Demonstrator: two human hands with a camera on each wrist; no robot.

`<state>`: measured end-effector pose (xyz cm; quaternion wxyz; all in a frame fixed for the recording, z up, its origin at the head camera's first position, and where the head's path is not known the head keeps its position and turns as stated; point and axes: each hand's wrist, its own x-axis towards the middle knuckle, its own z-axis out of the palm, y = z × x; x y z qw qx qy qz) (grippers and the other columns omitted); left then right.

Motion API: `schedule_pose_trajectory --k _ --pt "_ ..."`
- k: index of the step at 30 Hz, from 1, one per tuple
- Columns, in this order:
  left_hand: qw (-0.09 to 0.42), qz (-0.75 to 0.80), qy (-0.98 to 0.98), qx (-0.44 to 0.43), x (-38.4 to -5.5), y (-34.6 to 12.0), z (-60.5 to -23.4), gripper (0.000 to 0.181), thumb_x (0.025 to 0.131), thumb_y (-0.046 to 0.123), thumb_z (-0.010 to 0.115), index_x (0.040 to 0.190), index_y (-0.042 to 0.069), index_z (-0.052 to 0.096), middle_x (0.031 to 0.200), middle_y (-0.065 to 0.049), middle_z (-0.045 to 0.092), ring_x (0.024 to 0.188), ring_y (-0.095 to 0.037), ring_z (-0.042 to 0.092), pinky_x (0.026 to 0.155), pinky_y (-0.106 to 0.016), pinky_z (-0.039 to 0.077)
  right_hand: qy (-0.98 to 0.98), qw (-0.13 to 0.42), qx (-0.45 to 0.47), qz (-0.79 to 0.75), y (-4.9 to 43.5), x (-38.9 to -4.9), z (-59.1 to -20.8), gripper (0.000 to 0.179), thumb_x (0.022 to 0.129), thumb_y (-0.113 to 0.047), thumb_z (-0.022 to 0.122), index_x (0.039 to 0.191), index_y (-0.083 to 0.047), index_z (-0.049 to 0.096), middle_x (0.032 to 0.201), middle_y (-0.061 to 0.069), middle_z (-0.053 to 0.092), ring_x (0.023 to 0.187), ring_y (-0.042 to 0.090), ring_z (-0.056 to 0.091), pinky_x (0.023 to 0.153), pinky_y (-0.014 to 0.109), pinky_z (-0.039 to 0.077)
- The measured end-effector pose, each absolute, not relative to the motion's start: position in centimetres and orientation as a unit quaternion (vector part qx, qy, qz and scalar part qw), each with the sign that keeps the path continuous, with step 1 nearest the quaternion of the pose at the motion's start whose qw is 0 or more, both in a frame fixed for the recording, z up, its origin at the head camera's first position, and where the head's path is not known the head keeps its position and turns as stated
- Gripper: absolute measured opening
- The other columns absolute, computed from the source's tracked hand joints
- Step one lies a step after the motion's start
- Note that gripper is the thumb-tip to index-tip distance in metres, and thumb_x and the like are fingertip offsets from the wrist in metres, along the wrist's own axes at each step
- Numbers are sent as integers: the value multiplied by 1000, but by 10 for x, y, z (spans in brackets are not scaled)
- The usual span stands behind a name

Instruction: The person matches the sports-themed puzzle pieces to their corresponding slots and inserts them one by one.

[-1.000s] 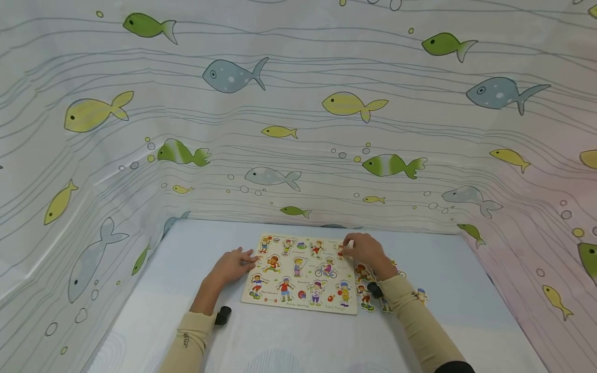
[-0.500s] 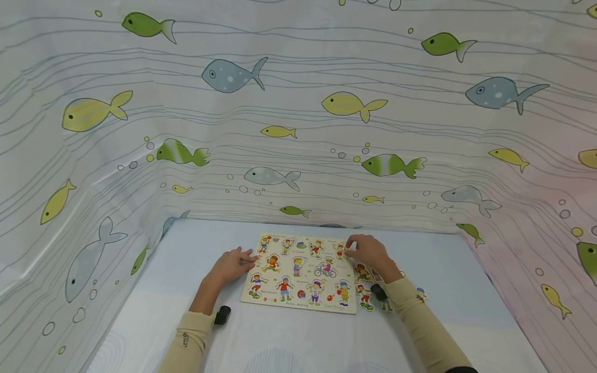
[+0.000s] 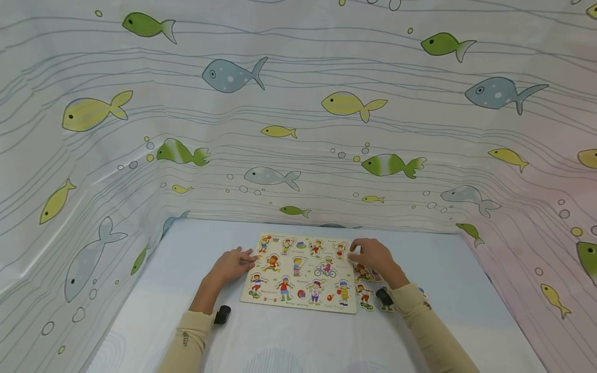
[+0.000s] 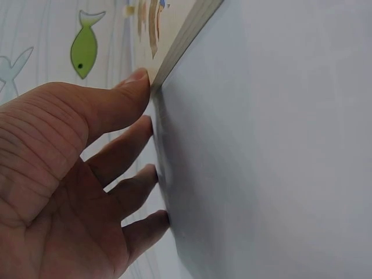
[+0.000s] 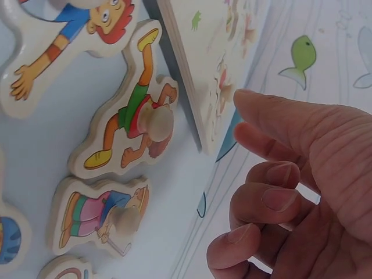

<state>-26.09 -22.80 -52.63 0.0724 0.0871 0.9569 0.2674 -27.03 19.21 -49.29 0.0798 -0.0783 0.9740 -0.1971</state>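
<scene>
A wooden knob puzzle board [image 3: 322, 309] printed with sporty children lies flat on the table. My left hand [image 3: 230, 267] touches its left edge; in the left wrist view the thumb [image 4: 125, 104] rests at the board's corner and the other fingertips meet the table surface. At the board's top right corner sits a figure puzzle piece [image 3: 340, 251]. Just right of that piece is my right hand [image 3: 373, 255], loosely curled and holding nothing. In the right wrist view, its thumb and forefinger are apart from the board's wooden knob [image 5: 226, 92].
Loose knobbed puzzle pieces lie right of the board, among them a skateboarder piece [image 3: 365, 297], a runner piece [image 5: 135, 107] and a piece with pink trousers [image 5: 87, 216]. My right forearm partly covers several. A fish-printed sheet [image 3: 326, 155] rises behind the table.
My right hand has let go of the top right puzzle piece and drawn back a little to the right, so the piece shows fully. The left hand stays put.
</scene>
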Motion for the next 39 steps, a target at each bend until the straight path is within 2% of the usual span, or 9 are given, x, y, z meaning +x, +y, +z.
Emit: schedule_pose_trajectory --k 5,11,22,33,39 --pt "79 265 957 83 -261 -226 -527 30 93 24 69 120 12 71 142 -8 52 142 -42 29 114 -60 22 974 86 -68 -197 195 -264 -492 23 88 -32 75 105 -17 70 75 0 56 63 18 50 51 31 39" --pt "79 263 958 83 -260 -226 -526 30 92 24 70 120 12 71 142 -8 52 141 -42 30 114 -60 23 973 92 -62 -204 201 -259 -498 24 88 -33 75 106 -17 70 73 0 56 56 17 51 47 29 38" --pt "80 265 957 85 -260 -225 -526 31 93 24 70 121 12 70 142 -8 52 142 -42 30 114 -60 23 970 88 -72 -215 210 -249 -497 21 87 -32 76 101 -19 70 71 -1 54 51 16 52 47 29 38" --pt "77 265 957 89 -260 -227 -525 29 93 22 69 120 12 71 142 -9 52 141 -43 30 114 -60 22 969 95 -79 -213 214 -239 -496 17 86 -31 77 96 -18 71 72 -3 57 61 16 51 51 30 41" --pt "74 259 959 86 -261 -228 -526 29 93 23 69 120 12 71 142 -8 53 141 -43 31 113 -61 23 970 94 -84 -209 217 -235 -497 17 86 -30 78 96 -18 72 75 -2 56 67 17 49 55 31 39"
